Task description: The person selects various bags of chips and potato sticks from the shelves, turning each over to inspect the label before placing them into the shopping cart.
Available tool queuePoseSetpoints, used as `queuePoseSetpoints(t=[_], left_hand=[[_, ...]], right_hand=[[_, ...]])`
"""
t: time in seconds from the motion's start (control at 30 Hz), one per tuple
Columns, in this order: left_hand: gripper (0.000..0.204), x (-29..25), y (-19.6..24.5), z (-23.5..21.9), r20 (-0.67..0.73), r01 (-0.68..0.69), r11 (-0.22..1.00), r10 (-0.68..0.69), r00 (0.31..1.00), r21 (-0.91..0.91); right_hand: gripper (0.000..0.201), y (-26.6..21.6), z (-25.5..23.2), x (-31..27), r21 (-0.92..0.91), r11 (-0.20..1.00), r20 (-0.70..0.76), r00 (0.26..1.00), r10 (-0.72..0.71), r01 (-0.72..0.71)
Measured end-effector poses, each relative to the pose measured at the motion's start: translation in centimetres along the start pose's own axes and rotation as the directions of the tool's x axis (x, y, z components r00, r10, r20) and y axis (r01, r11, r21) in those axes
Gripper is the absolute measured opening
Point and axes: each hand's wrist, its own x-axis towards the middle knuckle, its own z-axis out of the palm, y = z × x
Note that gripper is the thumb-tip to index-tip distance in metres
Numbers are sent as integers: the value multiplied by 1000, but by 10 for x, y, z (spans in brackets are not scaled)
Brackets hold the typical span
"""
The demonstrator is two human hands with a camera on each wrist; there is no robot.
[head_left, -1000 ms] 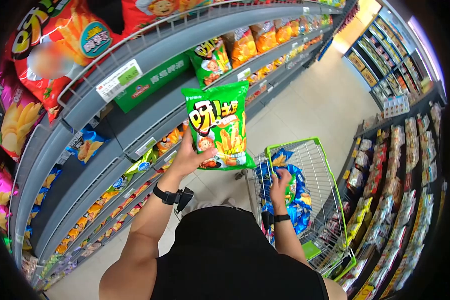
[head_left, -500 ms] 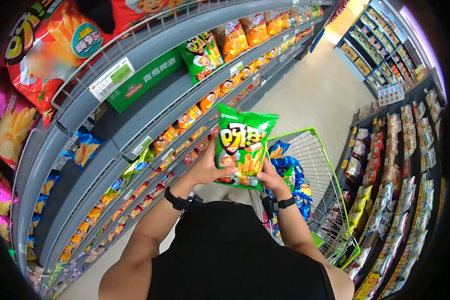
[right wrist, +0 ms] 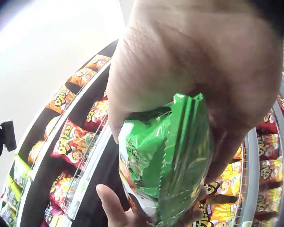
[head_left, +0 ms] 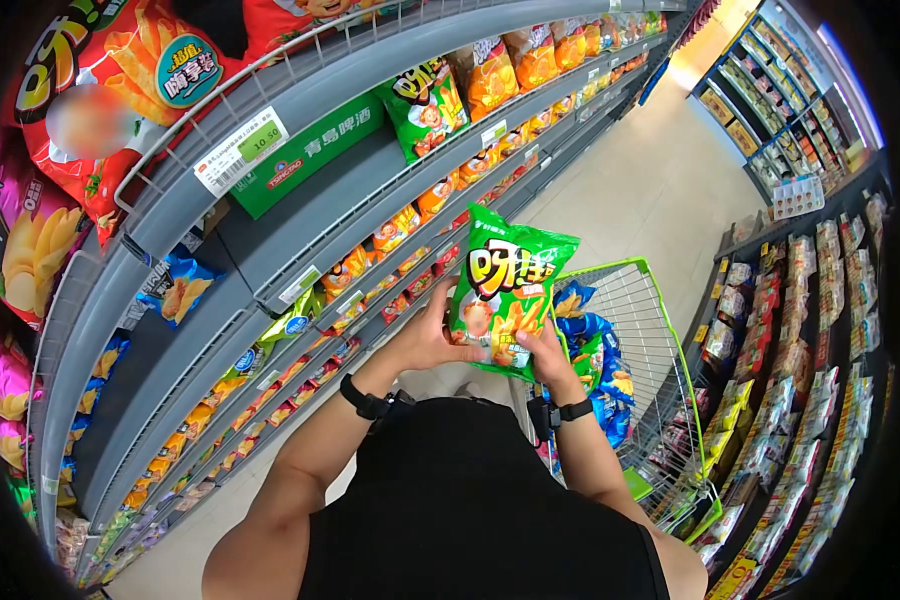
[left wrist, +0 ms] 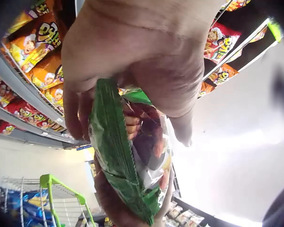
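A green bag of potato snacks (head_left: 505, 285) is held up in front of the body, its printed front facing the head camera. My left hand (head_left: 433, 335) grips its left side, thumb across the lower front. On the lower right side my right hand (head_left: 547, 354) grips it too, thumb on the front. The left wrist view shows the bag's crimped green end seam (left wrist: 118, 146) between thumb and fingers. In the right wrist view the bag (right wrist: 151, 156) sits under the right palm, with fingertips of the left hand (right wrist: 116, 208) beyond it.
A shopping cart (head_left: 650, 300) with a green rim stands at the right, blue snack bags (head_left: 610, 385) inside. Curving shelves at the left bear snack bags, a green beer box (head_left: 315, 150) and a similar green bag (head_left: 425, 105). Packaged goods (head_left: 770, 340) fill the right-hand shelves.
The green bag has moved right and down from near the shelf to in front of the cart. My right hand has left the cart area and now grips the bag with the left.
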Motion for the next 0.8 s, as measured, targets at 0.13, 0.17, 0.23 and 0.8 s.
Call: queuePoseSetpoints(t=[0.13, 0.17, 0.23, 0.8], left_hand=[[117, -1, -14, 2, -25, 9, 1000, -8, 1000, 28], [115, -1, -17, 3, -39, 9, 1000, -9, 999, 10], [110, -1, -15, 3, -50, 1, 1000, -3, 999, -21], [93, 9, 2, 24, -259, 46, 658, 231, 938, 751]], right_hand=[[69, -1, 2, 1, 24, 1000, -17, 1000, 2, -2], [69, 1, 2, 1, 18, 1000, -15, 1000, -8, 9], [70, 4, -1, 2, -18, 1000, -22, 1000, -11, 10], [117, -2, 39, 15, -386, 914, -169, 964, -206, 128]])
